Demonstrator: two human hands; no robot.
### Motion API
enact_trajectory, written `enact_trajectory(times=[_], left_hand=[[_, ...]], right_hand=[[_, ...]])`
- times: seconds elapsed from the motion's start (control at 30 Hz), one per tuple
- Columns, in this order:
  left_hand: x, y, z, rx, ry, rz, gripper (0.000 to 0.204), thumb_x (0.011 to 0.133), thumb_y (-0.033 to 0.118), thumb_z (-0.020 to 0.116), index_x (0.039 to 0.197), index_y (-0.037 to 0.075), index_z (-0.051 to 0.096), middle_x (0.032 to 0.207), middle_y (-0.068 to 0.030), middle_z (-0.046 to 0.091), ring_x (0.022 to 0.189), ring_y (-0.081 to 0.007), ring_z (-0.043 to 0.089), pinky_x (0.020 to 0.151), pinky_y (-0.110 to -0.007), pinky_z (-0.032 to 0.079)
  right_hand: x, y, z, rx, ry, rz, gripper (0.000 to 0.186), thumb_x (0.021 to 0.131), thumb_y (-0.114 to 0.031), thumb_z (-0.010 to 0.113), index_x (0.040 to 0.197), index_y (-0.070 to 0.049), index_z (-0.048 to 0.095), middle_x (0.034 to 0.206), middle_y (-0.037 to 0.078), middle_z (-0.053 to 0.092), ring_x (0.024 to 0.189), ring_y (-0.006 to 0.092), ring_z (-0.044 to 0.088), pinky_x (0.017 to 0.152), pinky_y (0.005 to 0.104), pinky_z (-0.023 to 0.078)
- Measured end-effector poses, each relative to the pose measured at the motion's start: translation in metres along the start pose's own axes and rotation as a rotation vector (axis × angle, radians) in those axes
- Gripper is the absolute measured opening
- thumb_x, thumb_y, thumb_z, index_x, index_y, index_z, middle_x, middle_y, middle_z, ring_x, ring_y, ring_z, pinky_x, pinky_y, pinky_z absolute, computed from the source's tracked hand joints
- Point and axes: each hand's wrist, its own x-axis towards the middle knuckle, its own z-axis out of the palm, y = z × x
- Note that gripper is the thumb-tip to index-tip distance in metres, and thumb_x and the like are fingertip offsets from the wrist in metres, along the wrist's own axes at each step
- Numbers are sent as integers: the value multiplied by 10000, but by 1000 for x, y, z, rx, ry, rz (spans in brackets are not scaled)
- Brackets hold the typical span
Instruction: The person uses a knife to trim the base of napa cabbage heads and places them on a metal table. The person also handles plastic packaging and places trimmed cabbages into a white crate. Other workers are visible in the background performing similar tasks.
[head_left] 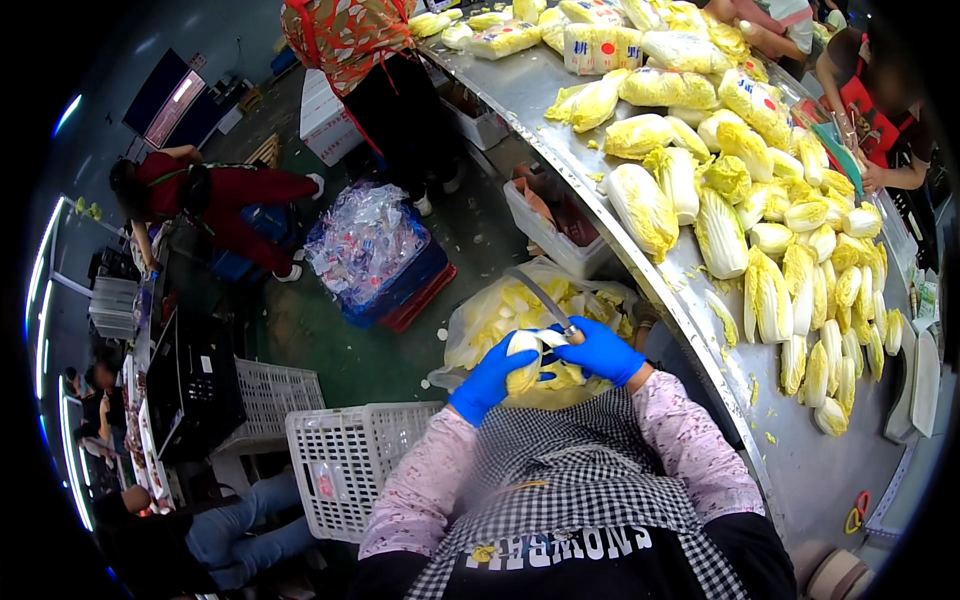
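My left hand [488,380], in a blue glove, is closed around a small napa cabbage [521,364] with a pale stem end and yellow leaves. My right hand [602,353], gloved the same way, grips a knife [544,297] by its handle; the long curved blade points up and left, away from me. A pale strip of leaf seems to stretch between the two hands, beside the cabbage. Below them a clear plastic bag [470,325] stands open, filled with yellow and white cabbage leaves.
A metal table [640,280] curves along the right, piled with napa cabbages [722,232], some wrapped. Red-handled scissors [857,512] lie near its right edge. On my left stand a white crate [335,470] and a blue bin of plastic wrap [365,245]. Several people work around.
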Motion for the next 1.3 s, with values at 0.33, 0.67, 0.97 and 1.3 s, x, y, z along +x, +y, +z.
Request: enact_trajectory(times=[0.33,0.67,0.97,1.3], left_hand=[[-37,33,34,-112,-213,32,572,785,278,676,1227,-31,488,885,-99,610,685,-162,599,599,-259,487],[-8,14,122,79,52,286,381,924,278,520,1177,-6,495,914,-87,592,811,-189,589,728,-284,489],[4,-19,186,122,-308,57,757,927,569,360,1471,88,147,1484,-127,239,1342,-268,286,1087,-433,261],[-6,-17,149,44,-323,-76,461,981,287,397,1333,-10,413,1174,-149,573,1044,-245,574,914,-388,466]], right_hand=[[-31,-7,-8,-541,457,-338,542,794,-379,688,1231,-89,551,998,158,661,877,296,656,755,345,523],[-142,-56,-9,292,353,-175,447,850,-238,682,1236,-56,549,1022,90,667,922,109,594,794,264,480],[-194,-31,-93,201,661,16,429,822,-358,679,1077,-25,587,692,78,595,522,134,553,493,260,458],[-223,-93,-239,-37,1051,-503,255,883,-173,632,1109,-56,626,943,17,673,715,75,599,623,210,482]])
